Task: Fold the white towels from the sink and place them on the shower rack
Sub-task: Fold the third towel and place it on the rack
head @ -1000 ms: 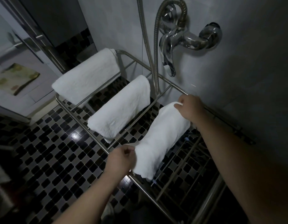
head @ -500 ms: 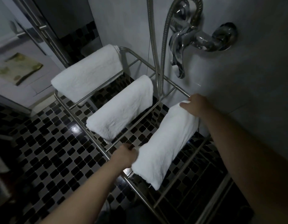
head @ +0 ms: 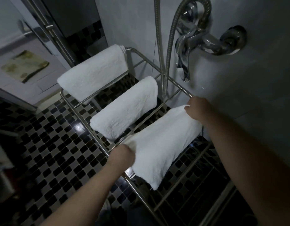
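Near towel [head: 162, 144] lies folded over a crossbar of the rack [head: 101, 141], a long white strip that runs from the front rail back toward the wall, with its front end drooping below the rail. The left hand [head: 122, 154] has its fingers curled round the towel's front left edge, just above the front rail, and the cloth bunches a little where it is gripped. The right hand [head: 198, 110] pinches the far corner between thumb and fingers, close to the back rail and the grey wall (a small tuft of white pokes out beside the fingers). Both forearms reach in from the bottom of the view, one to each end of the strip. Just beside it, on the next bar to the left and not touching it, hangs the middle towel [head: 124, 110], folded the same way. Past that, at the rack's left end, hangs the far towel [head: 93, 74]. A chrome tap [head: 206, 41] sticks out of the wall above the rack, and its ribbed hose [head: 170, 46] loops up and then drops behind the middle towel's far end. Under the rack a floor [head: 51, 144] of small black and grey tiles shows between the bars. At upper left stands a door with a steel handle [head: 48, 26], and beyond it lies a yellowish mat [head: 25, 66].
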Action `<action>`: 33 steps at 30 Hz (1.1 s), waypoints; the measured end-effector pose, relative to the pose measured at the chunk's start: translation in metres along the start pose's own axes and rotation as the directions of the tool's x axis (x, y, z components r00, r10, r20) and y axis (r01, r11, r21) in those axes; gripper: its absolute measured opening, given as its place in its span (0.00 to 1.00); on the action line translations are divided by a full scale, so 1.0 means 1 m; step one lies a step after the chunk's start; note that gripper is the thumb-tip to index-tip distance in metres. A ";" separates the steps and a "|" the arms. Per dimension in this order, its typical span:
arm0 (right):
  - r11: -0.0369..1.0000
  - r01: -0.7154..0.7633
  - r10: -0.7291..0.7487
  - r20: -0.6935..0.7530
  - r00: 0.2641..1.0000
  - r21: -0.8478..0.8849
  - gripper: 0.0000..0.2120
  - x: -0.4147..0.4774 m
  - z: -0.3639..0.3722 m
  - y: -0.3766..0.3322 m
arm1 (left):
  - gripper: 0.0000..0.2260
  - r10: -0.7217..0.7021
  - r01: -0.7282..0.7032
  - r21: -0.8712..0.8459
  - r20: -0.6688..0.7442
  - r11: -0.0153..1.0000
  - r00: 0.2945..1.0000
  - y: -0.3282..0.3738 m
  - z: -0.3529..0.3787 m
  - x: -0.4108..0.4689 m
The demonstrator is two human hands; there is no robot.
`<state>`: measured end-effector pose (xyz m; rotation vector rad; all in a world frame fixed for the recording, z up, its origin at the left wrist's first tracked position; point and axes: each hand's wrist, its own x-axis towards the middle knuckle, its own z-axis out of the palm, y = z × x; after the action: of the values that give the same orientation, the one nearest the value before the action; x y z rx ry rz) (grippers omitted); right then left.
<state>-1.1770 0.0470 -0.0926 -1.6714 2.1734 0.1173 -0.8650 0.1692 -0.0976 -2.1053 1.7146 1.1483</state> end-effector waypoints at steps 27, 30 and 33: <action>0.939 0.186 -0.151 0.140 0.979 -0.290 0.11 0.050 0.031 -0.035 | 0.18 -0.240 0.253 -0.211 0.089 0.944 0.967 0.009 0.030 0.067; 0.948 0.200 -0.157 0.182 0.971 -0.250 0.11 0.047 0.025 -0.034 | 0.20 -0.165 0.187 -0.153 0.145 0.970 0.976 0.019 0.024 0.059; 0.948 0.271 -0.243 0.169 0.955 -0.165 0.12 0.030 0.021 -0.035 | 0.29 0.037 -0.009 -0.144 0.195 0.990 0.980 0.035 0.014 0.042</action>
<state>-1.1451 0.0164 -0.1167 -1.9682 1.8664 0.3685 -0.9015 0.1353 -0.1241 -1.9740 1.6147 1.4728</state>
